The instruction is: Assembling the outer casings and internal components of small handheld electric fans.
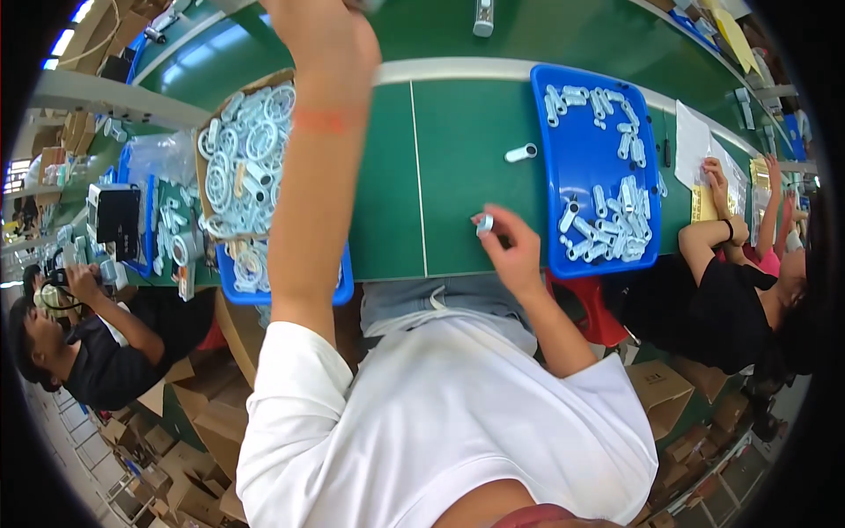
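outstretched left forearm (319,194), its hand (327,26) of unclear hold, and small, pale, rounded piece (485,224) pinched in the right hand (513,246)

One held piece (485,225), one loose piece (521,153), perhaps three dozen tray pieces (628,211)

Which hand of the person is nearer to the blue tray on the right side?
Right. The right hand is close beside the left edge of the blue tray; the left hand is farther away, at the picture's top edge, well left of the tray.
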The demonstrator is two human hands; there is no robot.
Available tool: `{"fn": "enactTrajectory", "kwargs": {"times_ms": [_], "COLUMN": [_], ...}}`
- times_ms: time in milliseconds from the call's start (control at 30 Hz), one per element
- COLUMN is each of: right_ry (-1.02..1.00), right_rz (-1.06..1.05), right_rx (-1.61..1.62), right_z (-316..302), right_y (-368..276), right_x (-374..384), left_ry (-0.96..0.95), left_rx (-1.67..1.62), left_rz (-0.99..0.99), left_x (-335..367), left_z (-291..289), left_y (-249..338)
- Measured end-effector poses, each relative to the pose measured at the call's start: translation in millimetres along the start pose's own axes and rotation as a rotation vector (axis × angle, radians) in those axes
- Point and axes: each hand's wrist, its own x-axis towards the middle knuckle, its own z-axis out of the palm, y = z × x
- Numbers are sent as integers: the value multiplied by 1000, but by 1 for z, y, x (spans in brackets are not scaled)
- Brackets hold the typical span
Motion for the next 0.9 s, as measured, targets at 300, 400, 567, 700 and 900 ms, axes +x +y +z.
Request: {"fn": "enactTrajectory", "kwargs": {"times_ms": [300, 400, 567, 700, 900], "right_ry": [-288, -310, -247, -174, -107], "right_rz": [353, 372, 338, 281, 150], "right_rx": [419, 322, 195, 20, -167], "right_z": [-11, -6, 2, 5, 11], "right_y": [-55, -51, -59, -65, -64], "right_x": [3, 4, -1, -5, -13], "left_ry": [194, 130, -119, -262, -311], "left_rx": [353, 388, 609, 718, 900], "left_rz": [-807, -785, -682, -594, -668], "left_x": [-302, -308, -293, -291, -290], "left_z": [-36, -31, -38, -38, -37], "left_y": [23, 21, 10, 12, 16]}}
